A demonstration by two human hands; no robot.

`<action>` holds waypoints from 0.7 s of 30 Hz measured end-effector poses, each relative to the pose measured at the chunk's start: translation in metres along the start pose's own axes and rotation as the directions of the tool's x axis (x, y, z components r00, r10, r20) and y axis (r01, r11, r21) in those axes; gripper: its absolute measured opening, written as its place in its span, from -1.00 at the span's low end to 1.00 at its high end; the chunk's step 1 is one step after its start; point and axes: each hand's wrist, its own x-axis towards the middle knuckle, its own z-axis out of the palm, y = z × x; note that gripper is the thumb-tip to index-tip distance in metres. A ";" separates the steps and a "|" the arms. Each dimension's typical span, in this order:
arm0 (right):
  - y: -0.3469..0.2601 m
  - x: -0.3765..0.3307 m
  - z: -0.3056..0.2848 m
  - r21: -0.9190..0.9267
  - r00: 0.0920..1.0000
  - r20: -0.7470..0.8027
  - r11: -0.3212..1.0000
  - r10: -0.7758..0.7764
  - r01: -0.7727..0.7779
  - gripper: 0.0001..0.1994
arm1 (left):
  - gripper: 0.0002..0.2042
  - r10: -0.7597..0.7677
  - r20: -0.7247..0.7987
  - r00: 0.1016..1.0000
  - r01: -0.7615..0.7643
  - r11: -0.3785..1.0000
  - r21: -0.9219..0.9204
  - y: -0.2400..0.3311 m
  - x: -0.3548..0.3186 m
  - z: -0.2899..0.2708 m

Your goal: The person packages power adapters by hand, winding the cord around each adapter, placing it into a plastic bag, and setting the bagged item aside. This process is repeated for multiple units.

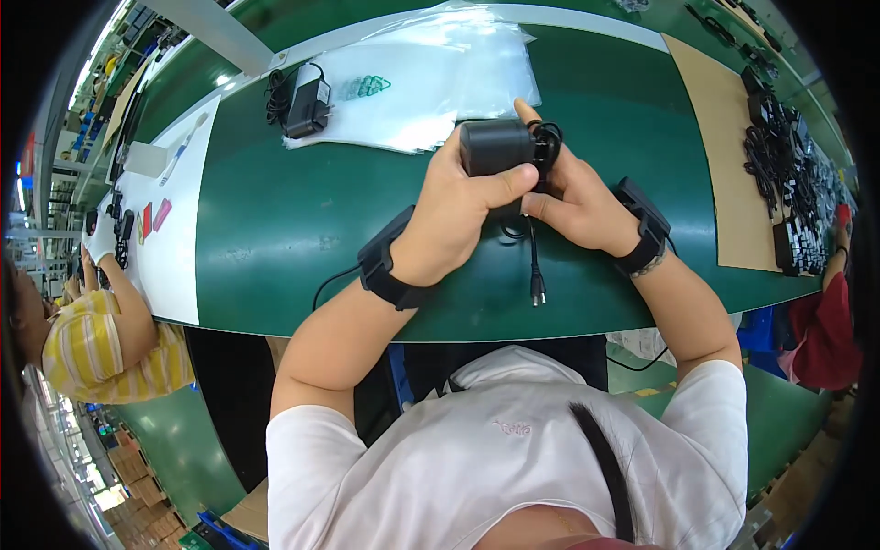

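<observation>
My left hand [447,209] is closed round a black power adapter [495,147], its thumb lying across the near side. At the adapter's right, my right hand [587,203] grips the black cable [548,142], which is bunched in a coil. One finger of it points up behind the coil. Below my hands a cable end with a two-pronged plug [537,291] hangs over the table. Parts of the adapter and coil are hidden by my fingers. Further off to the left, another black adapter [309,112] with its cable lies on clear plastic bags [431,78].
The green table [275,238] stretches before me. At right, many black adapters and cables [779,174] lie by a brown cardboard sheet [701,156]. A white board [174,234] is at left, beside a person in yellow stripes [119,339]. A person in red [820,330] sits at right.
</observation>
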 end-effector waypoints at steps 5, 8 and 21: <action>0.008 -0.001 0.003 -0.128 0.995 -0.075 0.989 0.060 -0.070 -0.17 | -0.57 -0.033 0.000 0.999 0.033 0.995 0.099 0.000 0.002 -0.004; 0.003 0.000 0.002 -0.523 0.995 -0.093 0.852 -0.047 -0.009 -0.18 | -0.52 -0.067 0.043 0.997 0.062 0.991 0.119 -0.003 0.003 -0.001; -0.031 -0.011 0.018 0.003 0.921 -0.355 0.985 0.160 -0.170 -0.72 | -0.57 0.508 -0.012 0.861 -0.482 0.824 0.297 0.026 0.009 -0.018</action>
